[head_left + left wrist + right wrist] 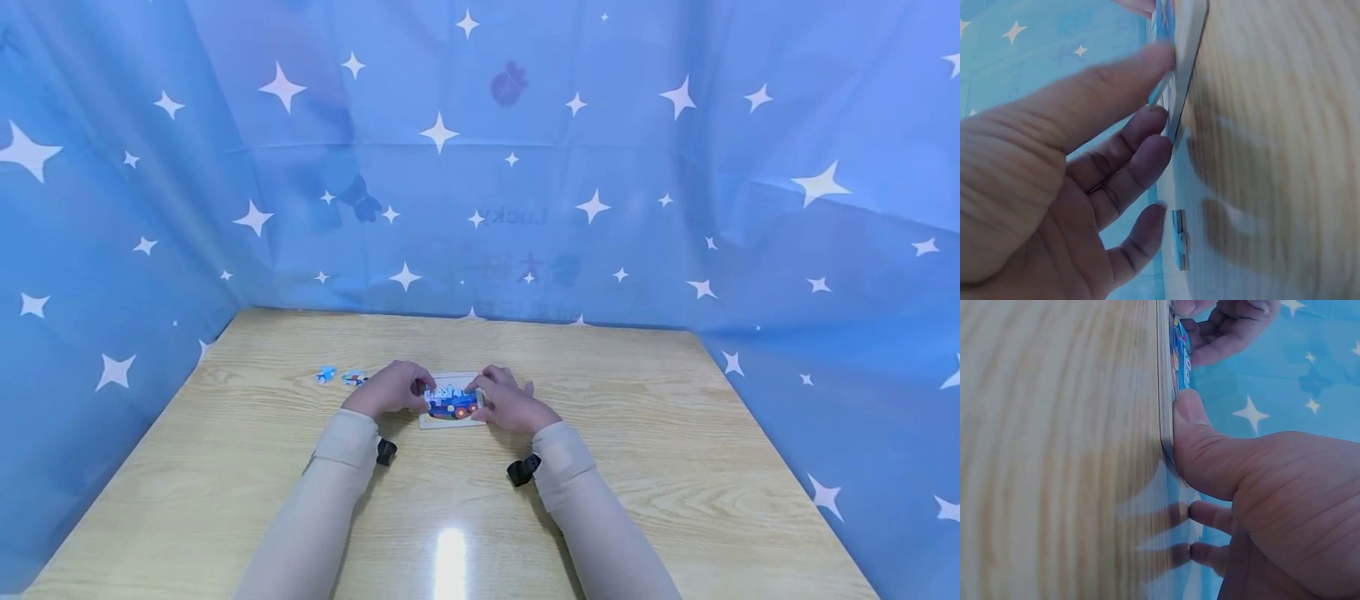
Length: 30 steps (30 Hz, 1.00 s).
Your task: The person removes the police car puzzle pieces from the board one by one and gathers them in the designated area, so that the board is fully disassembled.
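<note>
A jigsaw puzzle in a pale tray lies on the table; its picture shows a blue vehicle with eyes and orange wheels. At its left side, my left hand pinches a thin puzzle piece between thumb and a fingertip, tilted against the tray's edge. My right hand rests over the right side, its thumb pressing on the tray's edge. Two of its other fingertips touch the tabletop; its index fingertip is hidden in the right wrist view. My hands cover parts of the picture.
Two loose puzzle pieces, a light blue one and a multicoloured one, lie left of my left hand. The wooden table reaches back to a blue curtain with white stars. Black cameras sit on both wrists.
</note>
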Available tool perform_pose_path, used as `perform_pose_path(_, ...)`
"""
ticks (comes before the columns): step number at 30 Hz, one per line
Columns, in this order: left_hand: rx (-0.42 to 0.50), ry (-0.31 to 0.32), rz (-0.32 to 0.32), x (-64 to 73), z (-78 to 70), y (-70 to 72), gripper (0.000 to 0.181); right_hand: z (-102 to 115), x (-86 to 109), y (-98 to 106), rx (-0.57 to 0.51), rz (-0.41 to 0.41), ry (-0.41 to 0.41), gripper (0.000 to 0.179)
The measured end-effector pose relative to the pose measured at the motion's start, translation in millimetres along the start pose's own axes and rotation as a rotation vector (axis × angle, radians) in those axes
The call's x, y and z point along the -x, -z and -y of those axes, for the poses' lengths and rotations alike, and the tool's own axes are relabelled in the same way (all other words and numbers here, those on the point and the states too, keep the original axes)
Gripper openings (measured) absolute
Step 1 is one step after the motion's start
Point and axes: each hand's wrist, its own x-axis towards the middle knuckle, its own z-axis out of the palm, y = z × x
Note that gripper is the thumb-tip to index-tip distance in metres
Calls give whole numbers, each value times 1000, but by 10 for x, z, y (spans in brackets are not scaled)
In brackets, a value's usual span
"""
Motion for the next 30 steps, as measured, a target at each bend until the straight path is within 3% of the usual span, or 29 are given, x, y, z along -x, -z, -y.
perform_pose_path(10, -13, -3, 15, -27, -3, -7, 22, 5, -3, -8, 16, 2, -12, 33)
perform_pose_path(17, -45, 8, 8, -29, -40, -15, 22, -6, -25, -9, 45, 21, 22, 57)
perform_pose_path(30, -42, 3, -13, -8, -42, -20, 25, 13, 1, 7, 94, 50, 33, 51)
